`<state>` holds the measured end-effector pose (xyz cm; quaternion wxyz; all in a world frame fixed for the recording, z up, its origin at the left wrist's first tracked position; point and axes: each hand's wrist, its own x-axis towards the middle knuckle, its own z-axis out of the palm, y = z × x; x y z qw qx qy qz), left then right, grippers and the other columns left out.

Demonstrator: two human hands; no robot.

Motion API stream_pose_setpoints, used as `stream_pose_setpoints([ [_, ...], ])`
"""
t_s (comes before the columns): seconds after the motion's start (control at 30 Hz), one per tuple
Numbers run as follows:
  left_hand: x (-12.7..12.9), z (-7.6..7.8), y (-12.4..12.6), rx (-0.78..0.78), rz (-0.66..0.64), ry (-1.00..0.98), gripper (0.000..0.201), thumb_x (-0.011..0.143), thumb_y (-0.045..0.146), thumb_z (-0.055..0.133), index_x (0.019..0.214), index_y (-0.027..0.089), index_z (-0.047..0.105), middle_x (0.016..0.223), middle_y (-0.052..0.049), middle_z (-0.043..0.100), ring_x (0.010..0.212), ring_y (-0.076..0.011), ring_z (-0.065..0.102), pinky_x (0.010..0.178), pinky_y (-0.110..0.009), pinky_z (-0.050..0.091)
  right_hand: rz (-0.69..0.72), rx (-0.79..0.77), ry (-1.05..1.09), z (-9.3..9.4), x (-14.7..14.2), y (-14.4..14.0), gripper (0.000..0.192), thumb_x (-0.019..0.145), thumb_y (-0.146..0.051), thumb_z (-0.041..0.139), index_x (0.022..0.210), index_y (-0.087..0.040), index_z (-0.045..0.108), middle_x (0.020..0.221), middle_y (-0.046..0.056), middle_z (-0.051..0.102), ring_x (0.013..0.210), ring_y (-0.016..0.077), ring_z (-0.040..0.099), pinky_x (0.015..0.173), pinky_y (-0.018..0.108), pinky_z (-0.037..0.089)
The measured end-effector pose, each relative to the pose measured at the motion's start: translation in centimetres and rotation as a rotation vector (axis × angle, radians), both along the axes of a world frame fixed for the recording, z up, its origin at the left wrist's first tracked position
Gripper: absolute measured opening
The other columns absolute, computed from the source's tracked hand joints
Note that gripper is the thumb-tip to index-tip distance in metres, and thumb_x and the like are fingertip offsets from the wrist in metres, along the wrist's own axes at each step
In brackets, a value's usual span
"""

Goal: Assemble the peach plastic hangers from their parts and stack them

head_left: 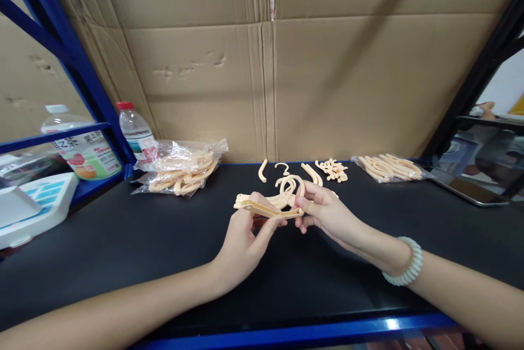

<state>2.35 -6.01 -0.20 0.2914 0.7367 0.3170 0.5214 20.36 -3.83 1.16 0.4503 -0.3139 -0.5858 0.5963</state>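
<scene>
Left of the peach plastic hanger (268, 208), a clear bag of hanger parts (180, 168) lies on the black shelf (123, 241). The left hand (245, 241) pinches the hanger's bar; the right hand (327, 213) grips its other end, both above the shelf. Beyond the hanger lie loose hooks (286, 170); right of it, a second bag (388, 167).

Bagged plastic pieces (182, 170), water bottle (135, 129), white scale (33, 205), cardboard backing (327, 77), tablet (470, 189)
</scene>
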Motion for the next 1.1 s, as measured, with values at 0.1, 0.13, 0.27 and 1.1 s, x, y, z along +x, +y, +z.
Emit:
stream_pose_setpoints([
  [0.1, 0.0, 0.1, 0.0, -0.055, -0.014, -0.019, 0.008, 0.088, 0.022, 0.056, 0.082, 0.018, 0.061, 0.082, -0.004, 0.064, 0.077, -0.0179, 0.066, 0.072, -0.033, 0.057, -0.014, 0.008, -0.019, 0.0, -0.1, -0.1, 0.035, 0.077, -0.044, 0.069, 0.072, -0.019, 0.045, 0.069, -0.004, 0.053, 0.053, 0.0072, 0.055, 0.048, 0.021, 0.048],
  [0.13, 0.0, 0.1, 0.0, -0.072, -0.017, -0.02, 0.008, 0.088, 0.023, 0.056, 0.083, 0.018, 0.061, 0.082, -0.004, 0.065, 0.077, -0.0183, 0.067, 0.072, -0.034, 0.057, -0.018, 0.013, -0.024, 0.0, -0.1, -0.2, 0.035, 0.077, -0.044, 0.069, 0.071, -0.019, 0.045, 0.068, -0.004, 0.053, 0.053, 0.0072, 0.054, 0.047, 0.02, 0.047],
  [0.27, -0.1, 0.2, 0.1, -0.078, -0.017, -0.021, 0.009, 0.088, 0.024, 0.056, 0.081, 0.019, 0.06, 0.081, -0.004, 0.065, 0.076, -0.0192, 0.066, 0.072, -0.036, 0.057, -0.037, 0.041, -0.052, -0.1, 0.0, -0.1, 0.035, 0.077, -0.045, 0.069, 0.071, -0.019, 0.046, 0.067, -0.004, 0.053, 0.052, 0.0068, 0.054, 0.046, 0.019, 0.045],
  [1.1, -0.3, 0.2, 0.7, -0.152, 0.017, -0.203, 0.008, 0.087, 0.021, 0.056, 0.081, 0.018, 0.051, 0.08, 0.0, 0.055, 0.074, -0.0164, 0.066, 0.075, -0.035, 0.058, -0.124, 0.048, 0.039, 0.4, 1.0, 0.9, 0.022, 0.073, -0.036, 0.074, 0.077, -0.018, 0.062, 0.064, -0.003, 0.052, 0.057, 0.0092, 0.05, 0.051, 0.023, 0.045],
])
